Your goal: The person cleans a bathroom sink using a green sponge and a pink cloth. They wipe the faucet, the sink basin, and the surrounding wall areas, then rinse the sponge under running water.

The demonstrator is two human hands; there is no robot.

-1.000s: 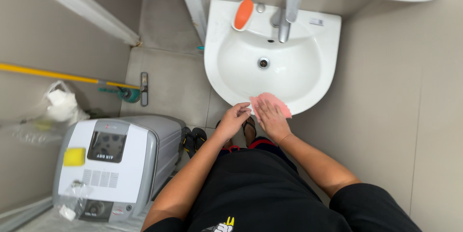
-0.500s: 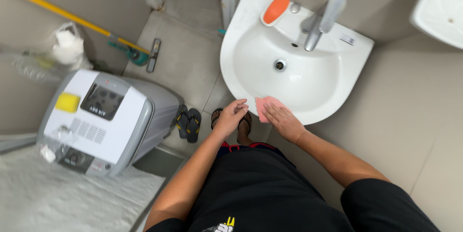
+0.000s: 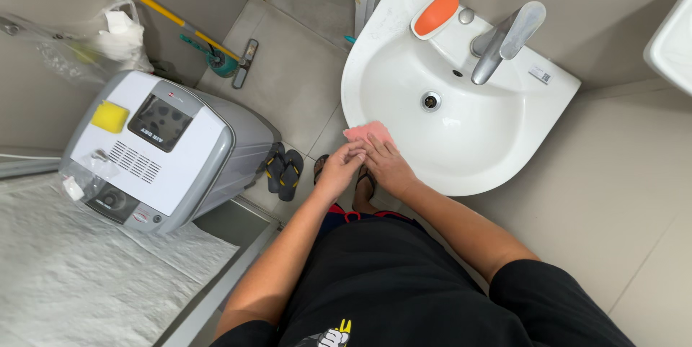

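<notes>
A pink cloth (image 3: 364,133) lies on the front rim of the white washbasin (image 3: 497,152). My left hand (image 3: 339,170) touches the cloth's near edge with bent fingers. My right hand (image 3: 387,163) rests flat on the cloth and presses it onto the rim. Both forearms reach up from my black shirt. A chrome tap (image 3: 504,41) stands at the back of the basin, with an orange soap holder (image 3: 435,14) beside it. The drain (image 3: 430,100) is visible in the bowl.
A grey and white machine (image 3: 162,149) with a yellow sponge on top stands at left. Black flip-flops (image 3: 283,168) lie on the tiled floor beside it. A yellow-handled mop (image 3: 155,5) and a plastic bag (image 3: 101,41) are at upper left. White matting (image 3: 79,275) is at lower left.
The camera has swung, so the basin shifts to the right in view. Both hands stay on the pink cloth at the basin's front rim, slid a little along it.
</notes>
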